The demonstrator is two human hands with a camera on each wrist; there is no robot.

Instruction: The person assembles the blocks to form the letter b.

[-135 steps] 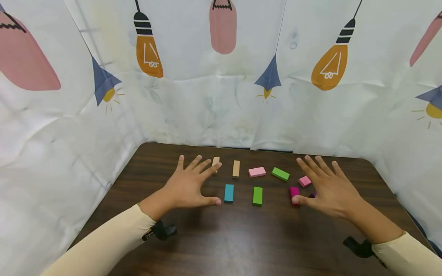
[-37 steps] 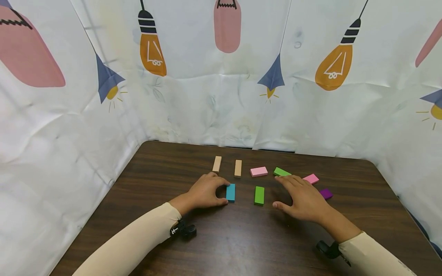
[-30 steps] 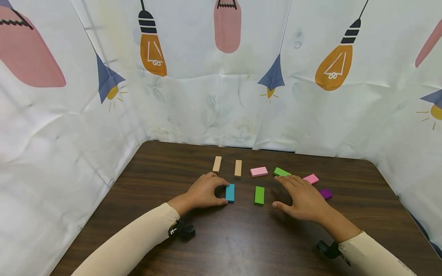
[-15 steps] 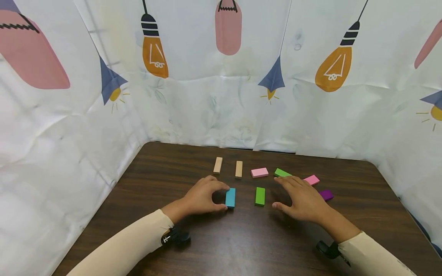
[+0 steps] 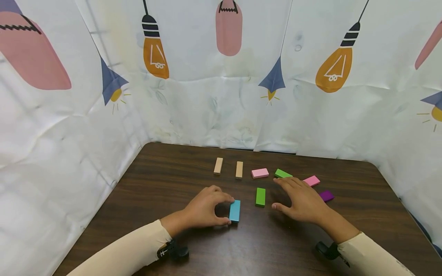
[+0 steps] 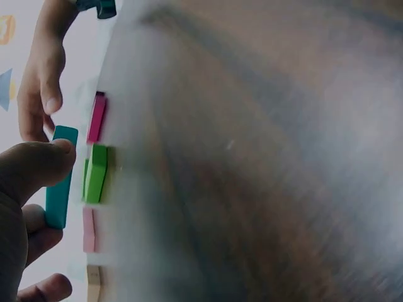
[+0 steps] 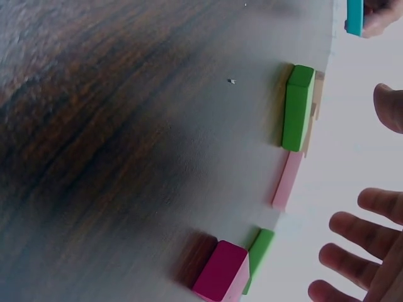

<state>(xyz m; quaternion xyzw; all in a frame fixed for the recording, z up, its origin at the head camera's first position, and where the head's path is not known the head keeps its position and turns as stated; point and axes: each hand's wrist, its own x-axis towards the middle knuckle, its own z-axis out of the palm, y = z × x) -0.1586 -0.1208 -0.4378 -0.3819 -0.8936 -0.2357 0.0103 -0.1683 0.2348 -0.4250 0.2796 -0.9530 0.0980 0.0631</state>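
My left hand [image 5: 207,207] pinches a blue wooden block [image 5: 235,211] between thumb and fingers, above the dark table. The left wrist view shows the thumb pressed on one face of this block [image 6: 60,195] and fingers on the other side. My right hand [image 5: 304,201] hovers with spread, slightly bent fingers and holds nothing. Between the hands lies a green block [image 5: 260,197]. A magenta block [image 7: 221,270] near the right hand shows in the right wrist view; in the head view the hand hides it.
Behind lie two beige blocks [image 5: 218,166], a light pink block [image 5: 259,173] and a second green block [image 5: 283,173], partly covered by the right hand. A hot pink block [image 5: 312,181] and a purple block [image 5: 326,196] lie beyond it. Printed white curtains [image 5: 221,107] border the brown table [image 5: 165,165].
My left hand has gripped the blue block, lifted it and brought it nearer to me, slightly rightward. My right hand came in lower and leftward earlier, then stayed nearly still.
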